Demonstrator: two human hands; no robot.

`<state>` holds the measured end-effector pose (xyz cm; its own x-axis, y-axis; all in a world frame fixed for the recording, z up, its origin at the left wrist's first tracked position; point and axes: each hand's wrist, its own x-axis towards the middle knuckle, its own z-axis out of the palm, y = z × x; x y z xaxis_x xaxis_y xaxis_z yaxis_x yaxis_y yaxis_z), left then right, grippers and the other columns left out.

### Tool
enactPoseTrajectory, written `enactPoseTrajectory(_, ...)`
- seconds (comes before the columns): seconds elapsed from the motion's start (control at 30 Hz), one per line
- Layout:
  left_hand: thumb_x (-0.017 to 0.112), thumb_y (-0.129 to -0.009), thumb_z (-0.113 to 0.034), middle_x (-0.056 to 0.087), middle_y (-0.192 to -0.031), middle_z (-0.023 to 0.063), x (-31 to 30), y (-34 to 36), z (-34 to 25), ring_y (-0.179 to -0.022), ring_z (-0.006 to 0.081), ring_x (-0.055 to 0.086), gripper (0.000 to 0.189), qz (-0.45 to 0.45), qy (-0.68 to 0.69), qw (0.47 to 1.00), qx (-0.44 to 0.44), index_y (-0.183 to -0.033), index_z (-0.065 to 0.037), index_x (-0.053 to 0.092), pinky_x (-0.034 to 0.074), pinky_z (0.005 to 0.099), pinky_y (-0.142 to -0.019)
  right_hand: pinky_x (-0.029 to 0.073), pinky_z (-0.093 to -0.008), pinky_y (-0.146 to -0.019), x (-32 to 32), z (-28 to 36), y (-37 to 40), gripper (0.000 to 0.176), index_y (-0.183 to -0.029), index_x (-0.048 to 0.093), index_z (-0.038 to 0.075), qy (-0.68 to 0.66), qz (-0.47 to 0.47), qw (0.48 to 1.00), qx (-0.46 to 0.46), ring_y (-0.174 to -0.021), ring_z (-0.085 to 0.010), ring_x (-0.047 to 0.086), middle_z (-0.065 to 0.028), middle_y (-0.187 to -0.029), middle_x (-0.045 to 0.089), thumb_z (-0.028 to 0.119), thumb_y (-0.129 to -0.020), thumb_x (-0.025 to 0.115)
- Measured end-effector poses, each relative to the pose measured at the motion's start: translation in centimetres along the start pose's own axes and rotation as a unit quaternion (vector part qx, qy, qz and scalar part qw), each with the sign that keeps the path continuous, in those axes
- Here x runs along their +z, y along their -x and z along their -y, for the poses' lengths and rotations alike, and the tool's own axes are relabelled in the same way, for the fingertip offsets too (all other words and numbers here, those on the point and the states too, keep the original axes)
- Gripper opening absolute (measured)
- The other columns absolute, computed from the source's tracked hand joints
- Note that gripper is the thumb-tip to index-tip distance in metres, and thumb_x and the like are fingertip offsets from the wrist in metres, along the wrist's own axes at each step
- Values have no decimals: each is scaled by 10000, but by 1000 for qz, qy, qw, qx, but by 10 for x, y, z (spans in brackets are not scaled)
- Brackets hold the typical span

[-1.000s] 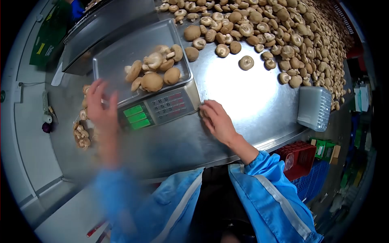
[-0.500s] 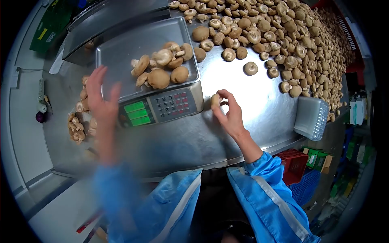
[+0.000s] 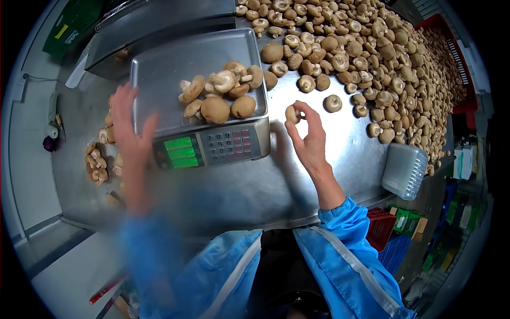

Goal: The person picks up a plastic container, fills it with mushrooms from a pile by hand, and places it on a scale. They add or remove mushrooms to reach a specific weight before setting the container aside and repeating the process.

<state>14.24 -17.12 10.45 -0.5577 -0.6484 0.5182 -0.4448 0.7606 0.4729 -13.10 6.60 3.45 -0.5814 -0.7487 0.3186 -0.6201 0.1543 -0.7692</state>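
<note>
While pinched, mushroom [image 3: 292, 114] beyond scale's edge [image 3: 263, 135].

Right fingers [image 3: 310, 114] pinching mushroom [image 3: 291, 114], left [image 3: 125, 105] seemingly spread

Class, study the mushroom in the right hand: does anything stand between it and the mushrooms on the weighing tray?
Only the tray's raised right rim visibly stands between the held mushroom in the right hand and the tray mushrooms; nothing else shows in that gap.

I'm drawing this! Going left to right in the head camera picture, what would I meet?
Small purple thing, left hand, green screens, keypad, right hand pinching a mushroom, clear plastic trays.
</note>
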Motion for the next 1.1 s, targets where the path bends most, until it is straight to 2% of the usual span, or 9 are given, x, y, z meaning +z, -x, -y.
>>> enactPoseTrajectory(0.1,735,-755,-328,418,-1469,172,10,7,-5,-1411,370,307,701,57,-7,998,8,-1357,-49,507,260,478,-1141,449,-433,-936,5,-40,20,396,-1211,539,14,100,88,987,95,-1051,-370,554,-187,-1136,599,51,-831,644)
enactPoseTrajectory(0.17,748,-742,-359,391,-1489,173,27,4,-19,-1420,372,289,753,92,7,995,25,-1378,-53,485,246,485,-1147,429,-453,-983,10,-53,19,426,-1235,519,-7,121,107,981,106,-1133,-401,522,-224,-1190,577,73,-838,650)
enactPoseTrajectory(0.3,781,-698,-433,367,-1501,176,62,-13,-42,-1413,411,277,865,118,5,987,108,-1405,-70,440,250,503,-1135,391,-436,-1056,17,-5,-28,504,-1303,482,-2,25,28,999,-9,-1263,-403,452,-239,-1351,477,155,-861,668)
enactPoseTrajectory(0.47,768,-654,-564,397,-1476,149,90,-24,-57,-1391,403,304,934,131,-79,977,151,-1400,-101,450,213,628,-1079,304,-452,-1122,41,38,-83,608,-1338,449,-6,-43,8,996,-81,-1339,-431,362,-267,-1435,384,296,-856,663)
enactPoseTrajectory(0.57,717,-703,-604,430,-1447,144,94,-23,-63,-1379,395,319,901,155,-156,962,162,-1387,-76,464,201,581,-1102,327,-431,-1115,70,30,-90,631,-1363,435,1,-14,45,995,-94,-1338,-397,379,-231,-1442,388,279,-853,680)
enactPoseTrajectory(0.67,728,-702,-514,463,-1411,124,101,-17,-59,-1356,363,356,815,129,-151,969,148,-1361,-96,492,202,579,-1099,327,-424,-1115,71,47,-79,656,-1365,421,-21,-54,103,990,-77,-1338,-386,372,-225,-1426,393,287,-847,681)
enactPoseTrajectory(0.73,723,-696,-442,469,-1401,118,106,-14,-57,-1351,343,367,776,123,-150,971,138,-1360,-112,494,196,575,-1106,325,-419,-1117,74,50,-69,676,-1373,407,-27,-65,85,993,-52,-1342,-378,363,-217,-1428,387,301,-847,675)
enactPoseTrajectory(0.97,714,-724,-513,437,-1437,134,96,-20,-64,-1376,348,341,821,170,-165,962,133,-1388,-99,466,169,580,-1118,300,-416,-1140,62,41,-66,745,-1438,329,20,-75,99,991,-42,-1396,-370,298,-207,-1509,277,298,-839,674)
enactPoseTrajectory(1.1,681,-781,-514,432,-1452,158,82,-17,-76,-1405,368,306,807,124,-115,976,138,-1397,-49,444,159,574,-1131,298,-414,-1136,38,29,-47,659,-1422,355,30,-139,50,989,-2,-1393,-369,313,-206,-1504,304,269,-880,644)
